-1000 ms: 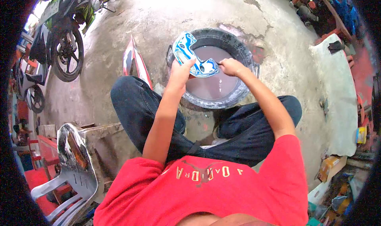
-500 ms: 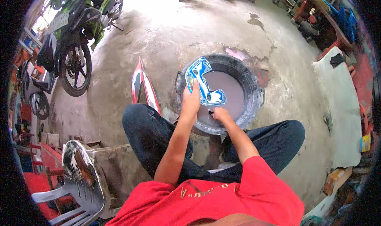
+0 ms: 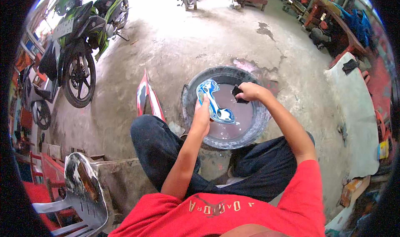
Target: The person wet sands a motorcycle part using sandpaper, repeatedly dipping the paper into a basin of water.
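Note:
A glossy blue and white curved part (image 3: 215,105) is gripped along its left edge by my left hand (image 3: 201,117), over a round dark basin (image 3: 258,128) of murky greyish water. My right hand (image 3: 251,91) pinches a small black piece, perhaps a cloth or sanding sheet (image 3: 239,95), above the basin's right half, apart from the part. Small white drops or bubbles show on the water below the part. The fingertips of my left hand are hidden behind the part.
Left of the basin, a red and white pointed panel (image 3: 154,102) stands on the floor. Motorcycles (image 3: 78,73) are at the left, a grey plastic chair (image 3: 88,191) at the lower left. A pale panel (image 3: 357,112) and a cardboard box (image 3: 353,190) lie at the right.
My right hand has moved from the part's lower end, up and to the right, with the black piece now showing. The part has shifted lower in view, and the camera view has tilted up.

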Demonstrator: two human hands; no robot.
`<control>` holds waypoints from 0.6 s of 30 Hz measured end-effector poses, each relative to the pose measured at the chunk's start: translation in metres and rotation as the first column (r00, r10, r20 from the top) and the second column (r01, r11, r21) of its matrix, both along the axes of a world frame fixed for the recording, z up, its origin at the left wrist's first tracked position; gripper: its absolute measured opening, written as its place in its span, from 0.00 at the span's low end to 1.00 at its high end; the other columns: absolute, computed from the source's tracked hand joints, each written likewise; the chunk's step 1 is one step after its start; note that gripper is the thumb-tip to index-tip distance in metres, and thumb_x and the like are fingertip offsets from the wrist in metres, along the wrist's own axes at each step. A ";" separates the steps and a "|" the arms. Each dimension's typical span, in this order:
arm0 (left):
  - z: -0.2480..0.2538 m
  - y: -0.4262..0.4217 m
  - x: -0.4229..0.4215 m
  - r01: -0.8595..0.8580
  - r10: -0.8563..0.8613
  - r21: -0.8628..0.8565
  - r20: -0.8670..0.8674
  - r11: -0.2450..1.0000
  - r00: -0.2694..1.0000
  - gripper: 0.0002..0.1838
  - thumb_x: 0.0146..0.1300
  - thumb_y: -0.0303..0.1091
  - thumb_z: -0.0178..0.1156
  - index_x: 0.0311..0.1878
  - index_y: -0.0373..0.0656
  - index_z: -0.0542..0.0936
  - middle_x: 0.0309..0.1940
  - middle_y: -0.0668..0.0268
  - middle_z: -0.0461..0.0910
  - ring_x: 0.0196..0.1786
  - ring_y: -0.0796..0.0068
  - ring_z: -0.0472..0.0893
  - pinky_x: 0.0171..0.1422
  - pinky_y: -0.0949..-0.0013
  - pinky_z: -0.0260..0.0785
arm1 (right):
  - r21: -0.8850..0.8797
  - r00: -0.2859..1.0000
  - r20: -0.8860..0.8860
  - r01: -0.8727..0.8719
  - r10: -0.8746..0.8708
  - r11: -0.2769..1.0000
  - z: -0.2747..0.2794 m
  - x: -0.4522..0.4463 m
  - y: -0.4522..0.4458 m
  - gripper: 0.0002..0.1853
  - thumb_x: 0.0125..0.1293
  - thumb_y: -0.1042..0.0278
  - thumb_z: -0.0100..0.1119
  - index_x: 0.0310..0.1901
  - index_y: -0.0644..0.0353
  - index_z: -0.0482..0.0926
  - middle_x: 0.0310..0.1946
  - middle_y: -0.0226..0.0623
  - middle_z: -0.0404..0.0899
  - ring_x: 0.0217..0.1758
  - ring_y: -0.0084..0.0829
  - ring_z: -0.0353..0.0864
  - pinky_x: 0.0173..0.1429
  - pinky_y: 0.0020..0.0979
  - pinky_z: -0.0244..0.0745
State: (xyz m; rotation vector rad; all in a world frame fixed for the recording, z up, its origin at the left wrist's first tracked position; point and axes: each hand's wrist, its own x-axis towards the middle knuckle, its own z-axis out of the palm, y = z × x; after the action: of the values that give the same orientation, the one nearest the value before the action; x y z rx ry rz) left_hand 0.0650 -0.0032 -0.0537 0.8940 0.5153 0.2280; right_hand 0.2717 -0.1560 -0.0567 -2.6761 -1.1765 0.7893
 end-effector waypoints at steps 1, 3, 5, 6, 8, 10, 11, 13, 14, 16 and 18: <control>0.002 -0.001 0.001 0.017 -0.018 -0.016 -0.010 1.000 1.000 0.23 0.80 0.49 0.46 0.69 0.45 0.67 0.55 0.63 0.78 0.54 0.72 0.81 0.56 0.63 0.77 | -0.011 1.000 0.002 -0.007 0.007 1.000 0.017 -0.007 0.000 0.18 0.65 0.54 0.64 0.42 0.64 0.85 0.40 0.56 0.85 0.45 0.53 0.86 0.49 0.48 0.80; 0.009 -0.006 0.000 0.047 -0.049 -0.053 -0.035 0.997 0.998 0.23 0.80 0.49 0.46 0.68 0.46 0.67 0.53 0.64 0.79 0.51 0.72 0.82 0.51 0.62 0.79 | 0.207 0.993 0.110 -0.060 0.037 0.976 0.040 -0.032 -0.004 0.15 0.66 0.58 0.62 0.43 0.63 0.85 0.38 0.56 0.84 0.43 0.54 0.86 0.47 0.47 0.80; 0.012 -0.009 0.000 0.068 -0.069 -0.065 -0.015 0.996 0.997 0.22 0.79 0.51 0.46 0.66 0.48 0.69 0.51 0.66 0.80 0.50 0.72 0.83 0.51 0.61 0.79 | 0.409 0.990 0.138 -0.067 0.011 0.910 0.046 -0.057 -0.007 0.14 0.68 0.62 0.61 0.46 0.63 0.85 0.38 0.57 0.84 0.43 0.55 0.85 0.46 0.47 0.80; 0.006 -0.010 0.002 0.083 -0.084 -0.076 -0.003 0.994 0.996 0.22 0.79 0.52 0.46 0.66 0.49 0.69 0.50 0.66 0.80 0.50 0.72 0.83 0.51 0.60 0.79 | 0.502 0.994 0.108 -0.038 -0.019 0.864 0.046 -0.071 -0.006 0.13 0.68 0.64 0.60 0.48 0.63 0.84 0.39 0.57 0.83 0.43 0.56 0.84 0.47 0.46 0.79; 0.004 -0.010 0.005 0.075 -0.078 -0.107 -0.024 0.991 0.997 0.23 0.79 0.53 0.45 0.65 0.49 0.70 0.52 0.66 0.80 0.52 0.70 0.82 0.53 0.58 0.78 | 0.657 0.996 0.082 -0.039 -0.020 0.753 0.036 -0.098 -0.002 0.14 0.69 0.67 0.59 0.53 0.63 0.82 0.41 0.58 0.83 0.44 0.57 0.84 0.48 0.46 0.79; 0.012 -0.008 0.002 0.023 -0.038 -0.155 -0.092 0.988 0.995 0.24 0.79 0.55 0.43 0.65 0.48 0.72 0.57 0.65 0.80 0.57 0.66 0.81 0.58 0.53 0.75 | 0.692 0.999 0.042 -0.038 0.013 0.721 0.032 -0.124 0.005 0.17 0.71 0.70 0.58 0.59 0.63 0.79 0.47 0.59 0.82 0.49 0.56 0.83 0.51 0.44 0.79; 0.019 -0.008 -0.003 0.009 -0.018 -0.183 -0.047 0.983 0.999 0.27 0.80 0.56 0.39 0.66 0.47 0.72 0.60 0.63 0.79 0.60 0.65 0.80 0.62 0.53 0.74 | 0.750 0.996 0.088 -0.082 0.023 0.656 0.021 -0.127 0.006 0.18 0.72 0.67 0.55 0.61 0.59 0.76 0.49 0.60 0.81 0.51 0.58 0.82 0.52 0.50 0.78; 0.023 -0.005 -0.007 -0.027 0.025 -0.206 -0.012 0.978 1.000 0.28 0.80 0.56 0.37 0.67 0.45 0.71 0.60 0.61 0.79 0.62 0.63 0.79 0.65 0.53 0.72 | 0.797 0.984 0.158 -0.177 0.084 0.577 0.027 -0.131 0.003 0.19 0.71 0.70 0.55 0.62 0.60 0.76 0.56 0.57 0.79 0.60 0.53 0.79 0.62 0.46 0.77; 0.027 -0.006 -0.008 -0.040 0.048 -0.222 0.033 0.974 0.998 0.28 0.81 0.55 0.37 0.67 0.45 0.71 0.61 0.60 0.79 0.61 0.62 0.80 0.67 0.54 0.71 | 0.784 0.978 0.181 -0.207 0.104 0.586 0.032 -0.135 -0.001 0.19 0.71 0.71 0.55 0.63 0.60 0.76 0.59 0.56 0.78 0.63 0.52 0.78 0.64 0.45 0.76; 0.023 -0.001 -0.008 -0.039 0.055 -0.197 0.073 0.980 0.996 0.28 0.81 0.55 0.37 0.67 0.45 0.71 0.62 0.60 0.78 0.61 0.62 0.80 0.67 0.55 0.71 | 0.759 0.963 0.227 -0.268 0.145 0.593 0.043 -0.144 -0.004 0.20 0.70 0.73 0.55 0.63 0.62 0.75 0.63 0.54 0.76 0.68 0.49 0.75 0.69 0.43 0.73; 0.029 0.001 -0.014 -0.024 0.042 -0.202 0.087 0.979 0.995 0.27 0.81 0.53 0.37 0.68 0.44 0.70 0.62 0.59 0.78 0.62 0.63 0.79 0.67 0.57 0.72 | 0.776 0.962 0.223 -0.272 0.157 0.569 0.042 -0.143 -0.001 0.21 0.70 0.75 0.55 0.64 0.63 0.75 0.63 0.54 0.76 0.68 0.48 0.75 0.70 0.43 0.72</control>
State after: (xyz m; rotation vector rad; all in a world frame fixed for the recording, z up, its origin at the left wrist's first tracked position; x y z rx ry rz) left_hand 0.0514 -0.0023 -0.0247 0.6756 0.4599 0.2414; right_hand 0.1283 -0.1574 -0.0151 -1.8408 -1.4496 0.0156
